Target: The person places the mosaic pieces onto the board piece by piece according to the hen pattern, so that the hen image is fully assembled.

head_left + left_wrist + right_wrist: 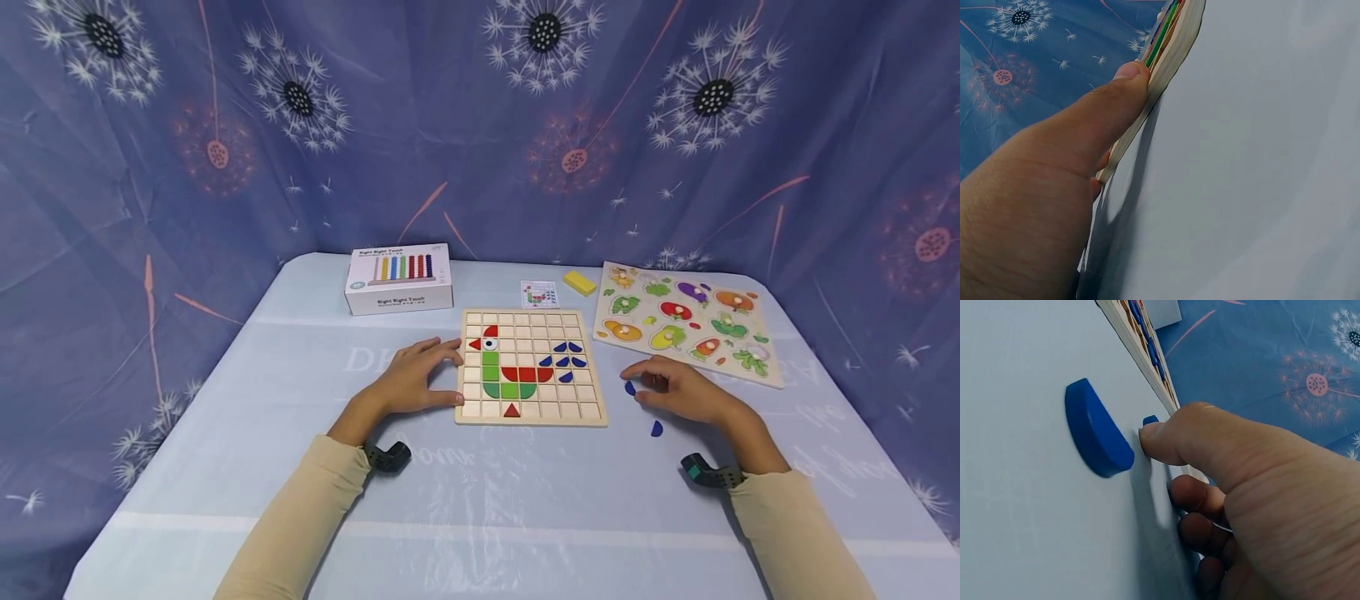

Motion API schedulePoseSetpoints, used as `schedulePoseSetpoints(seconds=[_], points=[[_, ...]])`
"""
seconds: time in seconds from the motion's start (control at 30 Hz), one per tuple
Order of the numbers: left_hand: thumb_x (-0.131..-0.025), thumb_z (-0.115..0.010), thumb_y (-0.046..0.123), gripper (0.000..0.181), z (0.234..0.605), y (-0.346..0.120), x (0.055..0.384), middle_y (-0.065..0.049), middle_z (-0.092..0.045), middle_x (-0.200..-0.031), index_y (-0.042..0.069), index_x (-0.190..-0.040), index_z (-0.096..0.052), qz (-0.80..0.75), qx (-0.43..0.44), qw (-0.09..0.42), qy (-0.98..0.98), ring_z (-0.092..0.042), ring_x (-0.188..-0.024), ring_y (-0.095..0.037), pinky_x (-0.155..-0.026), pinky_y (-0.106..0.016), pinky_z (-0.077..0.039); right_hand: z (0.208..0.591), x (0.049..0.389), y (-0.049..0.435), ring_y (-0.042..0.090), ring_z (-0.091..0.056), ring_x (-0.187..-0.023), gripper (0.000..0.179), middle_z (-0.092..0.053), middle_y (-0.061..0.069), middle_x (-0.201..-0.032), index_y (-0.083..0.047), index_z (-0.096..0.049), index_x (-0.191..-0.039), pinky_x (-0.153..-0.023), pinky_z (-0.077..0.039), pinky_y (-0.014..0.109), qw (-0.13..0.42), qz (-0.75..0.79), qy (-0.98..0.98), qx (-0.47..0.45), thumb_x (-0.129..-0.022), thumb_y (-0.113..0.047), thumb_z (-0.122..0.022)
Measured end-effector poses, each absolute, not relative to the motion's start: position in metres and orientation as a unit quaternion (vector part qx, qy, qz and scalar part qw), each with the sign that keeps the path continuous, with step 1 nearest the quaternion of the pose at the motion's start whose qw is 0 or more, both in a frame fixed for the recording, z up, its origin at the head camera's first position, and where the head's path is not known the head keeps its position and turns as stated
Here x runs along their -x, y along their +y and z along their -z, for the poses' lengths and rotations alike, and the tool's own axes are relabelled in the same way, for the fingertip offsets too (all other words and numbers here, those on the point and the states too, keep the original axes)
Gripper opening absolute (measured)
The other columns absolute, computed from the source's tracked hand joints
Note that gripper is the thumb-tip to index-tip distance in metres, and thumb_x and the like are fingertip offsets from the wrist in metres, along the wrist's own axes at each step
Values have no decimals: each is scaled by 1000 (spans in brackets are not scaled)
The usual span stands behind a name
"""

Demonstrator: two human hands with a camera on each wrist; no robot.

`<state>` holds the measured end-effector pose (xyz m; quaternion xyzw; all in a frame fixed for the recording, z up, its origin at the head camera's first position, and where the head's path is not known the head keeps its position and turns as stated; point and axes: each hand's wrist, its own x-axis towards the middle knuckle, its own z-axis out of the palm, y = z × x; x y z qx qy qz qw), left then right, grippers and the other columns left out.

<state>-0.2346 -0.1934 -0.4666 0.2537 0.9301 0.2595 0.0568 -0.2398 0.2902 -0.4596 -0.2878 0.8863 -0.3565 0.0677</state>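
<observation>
A square wooden grid board (585, 410) carries red, green and blue pieces laid as a bird. My left hand (411, 379) rests at its left edge, thumb and fingers spread apart; in the left wrist view the thumb (1124, 87) presses the board's side (1175, 56). Right of the board, my right hand (678, 388) reaches over a blue half-round piece (630, 388), which shows between index finger and thumb. In the right wrist view the thumb tip partly covers that piece (1150, 419). Another blue half-round piece (657, 428) lies nearer on the table.
A small pattern card (540, 294) and a yellow block (580, 282) lie behind the board. At the back left stands a white toy box (401, 292). A vegetable knob puzzle (637, 310) lies at the back right, beyond my right hand. A dandelion-print curtain (450, 125) hangs behind the table.
</observation>
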Motion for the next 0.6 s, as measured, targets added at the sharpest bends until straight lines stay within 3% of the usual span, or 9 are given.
schedulePoseSetpoints(seconds=[0.2, 0.6], points=[[-81, -74, 65, 61, 468, -194, 235, 6, -34, -162, 30, -127, -57, -262, -252, 55, 930, -21, -150, -32, -114, -57, -18, 459, 240, 289, 20, -50, -86, 28, -56, 1, -92, -12, -69, -112, -72, -43, 25, 77, 344, 899, 260, -87, -3, -79], [-81, -74, 66, 60, 469, -194, 236, 6, -33, -162, 31, -127, -56, -259, -252, 53, 931, -21, -150, -31, -114, -57, -19, 466, 244, 288, 15, -51, -77, 31, -56, -3, -85, -13, -71, -110, -66, -44, 26, 41, 336, 894, 293, -85, 4, -76]])
